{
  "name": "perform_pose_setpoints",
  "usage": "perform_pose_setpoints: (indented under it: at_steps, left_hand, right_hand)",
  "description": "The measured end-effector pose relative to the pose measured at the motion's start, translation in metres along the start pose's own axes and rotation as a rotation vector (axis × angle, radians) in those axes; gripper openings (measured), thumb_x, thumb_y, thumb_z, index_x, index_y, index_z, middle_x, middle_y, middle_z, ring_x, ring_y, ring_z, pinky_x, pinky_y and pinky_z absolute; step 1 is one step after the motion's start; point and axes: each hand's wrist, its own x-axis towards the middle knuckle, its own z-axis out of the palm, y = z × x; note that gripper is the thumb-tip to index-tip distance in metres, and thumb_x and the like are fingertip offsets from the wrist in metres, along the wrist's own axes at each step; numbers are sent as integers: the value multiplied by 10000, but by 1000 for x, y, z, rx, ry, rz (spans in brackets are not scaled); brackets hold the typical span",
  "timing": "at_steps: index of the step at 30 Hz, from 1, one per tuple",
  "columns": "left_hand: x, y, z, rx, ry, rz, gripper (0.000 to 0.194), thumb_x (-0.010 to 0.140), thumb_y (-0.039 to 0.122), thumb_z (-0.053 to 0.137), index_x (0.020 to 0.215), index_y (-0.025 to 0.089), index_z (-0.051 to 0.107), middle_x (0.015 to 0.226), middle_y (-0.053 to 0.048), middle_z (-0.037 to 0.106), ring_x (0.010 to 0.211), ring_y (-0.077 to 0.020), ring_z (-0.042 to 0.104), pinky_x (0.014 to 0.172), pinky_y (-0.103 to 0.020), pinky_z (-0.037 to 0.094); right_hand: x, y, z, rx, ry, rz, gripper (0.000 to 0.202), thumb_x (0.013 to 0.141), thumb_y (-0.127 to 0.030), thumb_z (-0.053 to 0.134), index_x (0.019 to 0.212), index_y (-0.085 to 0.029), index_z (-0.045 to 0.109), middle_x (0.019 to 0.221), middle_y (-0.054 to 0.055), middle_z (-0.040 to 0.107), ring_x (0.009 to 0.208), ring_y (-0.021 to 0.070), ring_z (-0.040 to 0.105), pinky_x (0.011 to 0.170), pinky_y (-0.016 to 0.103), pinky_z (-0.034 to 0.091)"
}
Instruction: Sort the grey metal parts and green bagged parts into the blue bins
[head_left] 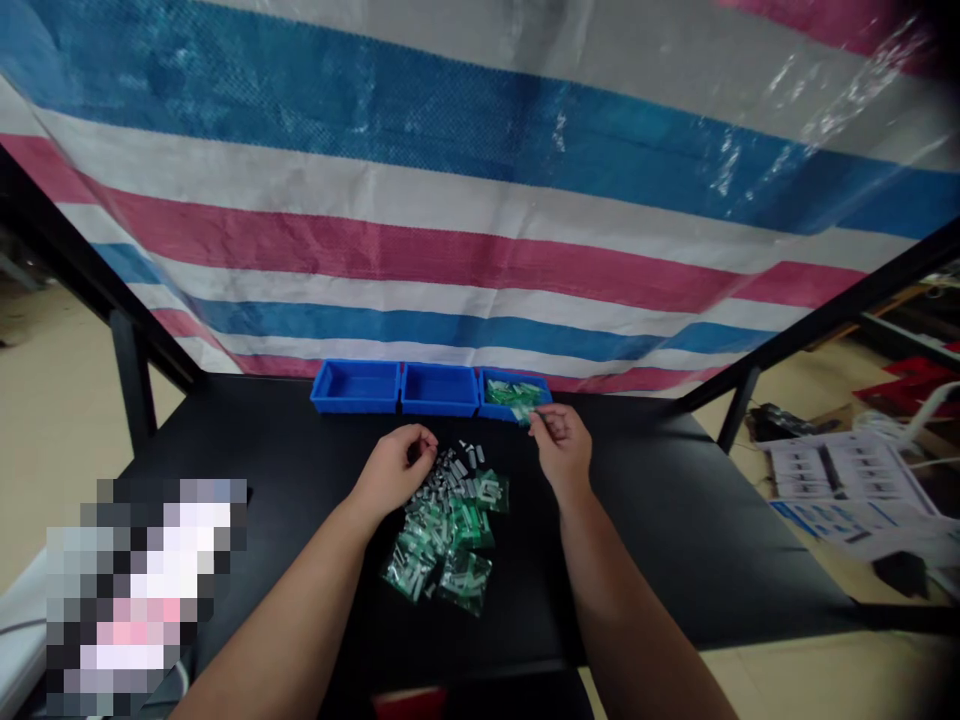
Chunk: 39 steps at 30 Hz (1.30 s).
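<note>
My right hand point(564, 447) is at the front right corner of the right-hand blue bin point(553, 385). Its thumb and fingers pinch a small clear plastic bag point(523, 412) over the bin's front rim. Green-and-clear bags of parts point(504, 393) lie inside that bin. My left hand point(397, 467) rests at the upper left of a pile of loose grey and white plugs and screws point(450, 475). Its fingers are curled to the thumb; whatever is between them is too small to make out. Several filled green-and-clear bags point(465, 578) lie at the near side of the pile.
Two more blue bins, a middle one point(441, 409) and a left one point(356, 406), stand in the row at the back of the black table point(660, 520). A striped plastic sheet point(480, 250) hangs behind. A blurred-out object point(157, 590) lies at the left.
</note>
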Motion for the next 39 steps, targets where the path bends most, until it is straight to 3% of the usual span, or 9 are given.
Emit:
perform_pose_setpoints:
  at_steps: [5,12,20,26,33,39]
  left_hand:
    - [1,-1,1,-8,9,11,109,903,241,595,933,190,686,781,-15,659,707,-144,597,634,-251,411]
    - [0,-1,1,-37,19,32,112,908,241,594,934,190,689,783,-16,653,714,-147,592,651,-257,415]
    - [0,0,1,-31,10,38,105,905,233,589,921,194,685,780,-14,654,724,-150,602,655,-258,419]
    - [0,1,2,-19,8,32,106,907,234,589,922,197,687,781,-14,653,727,-153,603,651,-261,416]
    - [0,2,2,-14,-7,41,106,904,222,586,929,198,686,781,-10,647,726,-150,599,667,-268,417]
    - [0,4,0,-16,-17,28,101,906,224,588,928,196,683,783,-7,640,729,-147,596,664,-271,415]
  right_hand:
    - [10,3,14,-211,124,-239,220,954,-387,609,1049,-200,676,1011,96,727,932,233,712,896,415,577]
    - [10,0,22,-600,-119,-350,256,964,-262,499,944,-249,754,1019,48,771,1096,256,668,1104,501,400]
    - [10,-12,17,-416,223,-392,218,994,-321,492,985,-219,685,997,117,740,994,266,694,948,448,539]
    - [11,1,24,-393,-13,-339,242,1006,-324,490,982,-224,709,1000,88,755,972,243,708,925,429,573]
    - [11,6,23,-413,26,-339,247,1006,-325,501,993,-217,723,986,95,756,965,251,699,932,436,558]
    - [8,6,28,-588,-118,-377,264,1007,-339,531,1090,-270,773,1242,65,733,1187,259,621,1047,456,444]
